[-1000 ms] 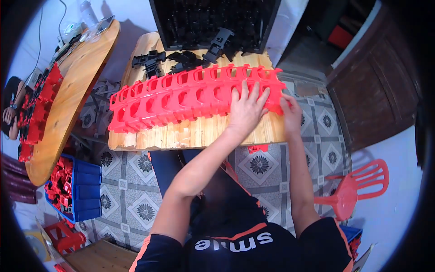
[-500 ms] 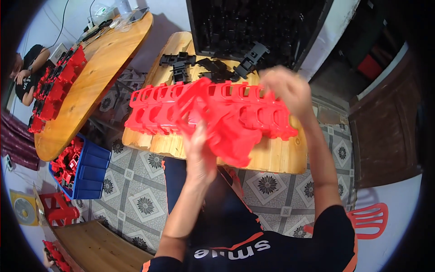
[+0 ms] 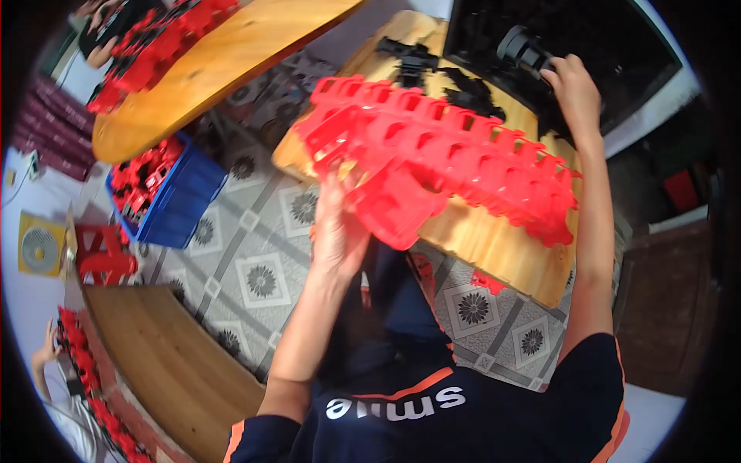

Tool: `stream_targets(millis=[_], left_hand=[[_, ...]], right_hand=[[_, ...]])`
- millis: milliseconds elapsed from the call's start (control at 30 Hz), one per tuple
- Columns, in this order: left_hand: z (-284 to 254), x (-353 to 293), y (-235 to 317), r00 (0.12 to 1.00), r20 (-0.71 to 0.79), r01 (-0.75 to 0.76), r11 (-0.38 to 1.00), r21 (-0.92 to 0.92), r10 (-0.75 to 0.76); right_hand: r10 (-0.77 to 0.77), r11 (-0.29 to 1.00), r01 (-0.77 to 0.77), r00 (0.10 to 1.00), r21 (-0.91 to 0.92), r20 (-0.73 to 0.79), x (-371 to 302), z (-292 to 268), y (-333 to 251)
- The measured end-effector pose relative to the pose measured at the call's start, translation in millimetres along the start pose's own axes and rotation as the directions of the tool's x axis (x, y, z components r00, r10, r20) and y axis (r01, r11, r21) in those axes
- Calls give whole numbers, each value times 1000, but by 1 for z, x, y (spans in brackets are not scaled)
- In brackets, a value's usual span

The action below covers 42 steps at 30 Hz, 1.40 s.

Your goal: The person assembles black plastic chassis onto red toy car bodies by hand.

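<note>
My left hand point(image 3: 340, 235) is closed on a red plastic shell point(image 3: 397, 204), tilted in front of the table. Behind that shell, a long row of similar red plastic shells point(image 3: 486, 162) lies nested across the wooden table point(image 3: 471, 239). My right hand point(image 3: 577, 96) reaches to the far right with its fingers closed on a black plastic part point(image 3: 525, 52), over the edge of a large black bin point(image 3: 617, 46). Between the row and the bin lie more black plastic parts point(image 3: 413, 62). Some of them are hidden behind the red row.
At the left, a second wooden table point(image 3: 224, 77) carries a row of red and black assemblies point(image 3: 162, 46). A blue crate point(image 3: 181, 197) of red parts stands below it. Another person's hand point(image 3: 50, 339) shows at the lower left, beside more red assemblies point(image 3: 89, 378) behind a brown board point(image 3: 154, 332).
My right hand has moved away from the red row to the far right and taken hold of a black part. The red shell stays in my left hand. The view has turned.
</note>
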State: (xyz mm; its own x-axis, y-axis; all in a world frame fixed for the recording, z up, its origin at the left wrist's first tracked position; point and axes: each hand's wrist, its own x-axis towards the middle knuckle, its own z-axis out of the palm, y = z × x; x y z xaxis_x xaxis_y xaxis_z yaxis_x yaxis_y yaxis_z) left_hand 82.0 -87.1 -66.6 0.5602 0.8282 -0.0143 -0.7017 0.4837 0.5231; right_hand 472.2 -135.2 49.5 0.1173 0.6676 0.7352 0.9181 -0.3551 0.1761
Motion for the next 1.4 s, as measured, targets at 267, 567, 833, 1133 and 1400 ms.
stream_targets(millis=[267,567,833,1133,1400], left_hand=[[-23,-19,17,993,50,-104,995,3,104],[-32,-46,40,989,82,-126,991,32,124],[-27,-46,39,971,108,-230,951,205,211],[-27,-48,23,905,46,-395,799,453,422],[-2,-89,89,748,-46,-596,701,392,662]], right_hand=[[-43,617,-89,988,782,147,-78,-133,-236],[-157,617,116,987,779,-22,-94,-125,-288],[-244,618,214,967,757,-74,-100,-110,-286],[-93,209,-217,966,954,240,-72,-73,-315],[-473,-389,-616,772,685,426,-109,-73,-331]])
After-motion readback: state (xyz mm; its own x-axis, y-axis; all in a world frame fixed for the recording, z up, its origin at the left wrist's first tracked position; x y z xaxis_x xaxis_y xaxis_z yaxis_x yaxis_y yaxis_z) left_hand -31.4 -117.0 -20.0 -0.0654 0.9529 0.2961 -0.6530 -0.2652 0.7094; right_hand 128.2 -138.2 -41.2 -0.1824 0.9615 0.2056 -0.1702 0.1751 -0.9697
